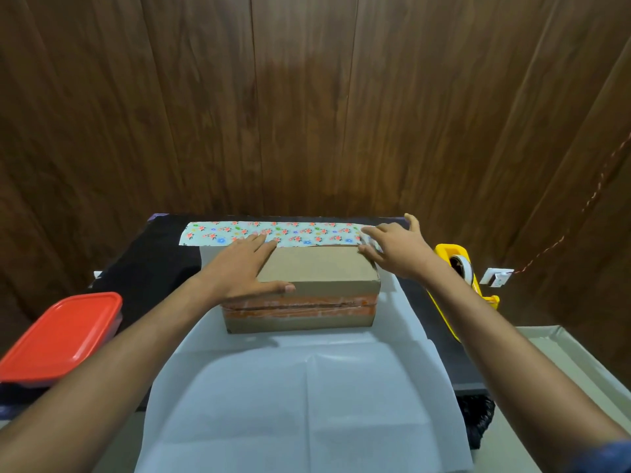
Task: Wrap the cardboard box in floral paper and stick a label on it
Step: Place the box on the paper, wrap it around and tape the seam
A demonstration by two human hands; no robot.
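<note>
A brown cardboard box (317,268) with orange tape along its front stands on the white underside of the wrapping paper (307,387). The sheet's far end, floral side (307,233) up, is folded over the far top edge of the box. My left hand (239,264) lies flat on the box top, its fingertips pressing the floral edge and its thumb along the front rim. My right hand (399,250) is at the far right corner of the box, with straight fingers touching the floral paper there and the thumb raised.
A red-lidded container (65,332) sits at the left edge of the black table (150,264). A yellow tape dispenser (457,268) stands to the right of the box. A pale tray (563,356) lies at the near right. A wooden wall rises close behind the table.
</note>
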